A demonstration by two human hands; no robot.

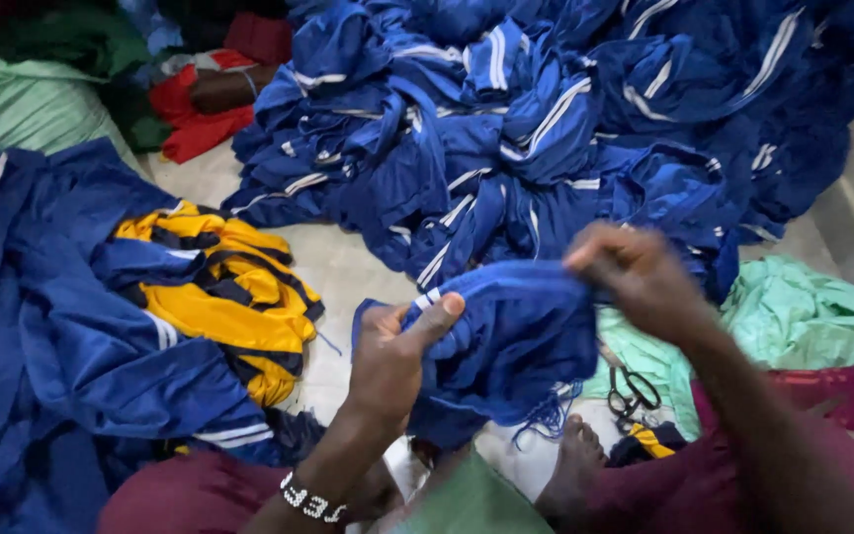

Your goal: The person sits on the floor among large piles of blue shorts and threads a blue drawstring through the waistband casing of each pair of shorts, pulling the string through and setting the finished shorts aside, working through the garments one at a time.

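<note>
Gathered low centre of frame: blue garment [506, 341], bunched between both hands. Left hand [392, 356] clamped round its striped edge; right hand [640, 277] pinching the top fold — likely stretched for inspection. Scissors [633, 394] just beside, below right.

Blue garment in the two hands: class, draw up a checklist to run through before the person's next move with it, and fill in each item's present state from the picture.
1. Left hand has a firm hold on the blue garment: ok, thumb pressed over the folded cloth.
2. Right hand pinches the garment's upper edge: ok.
3. Loose threads hang from the garment's lower edge: not ok, a fringe shows.
4. Scissors lie within reach on the floor by the right forearm: ok.
5. Bare foot is apart from the scissors: ok.
6. Which part of the garment is held: cannot tell, it is bunched.
</note>
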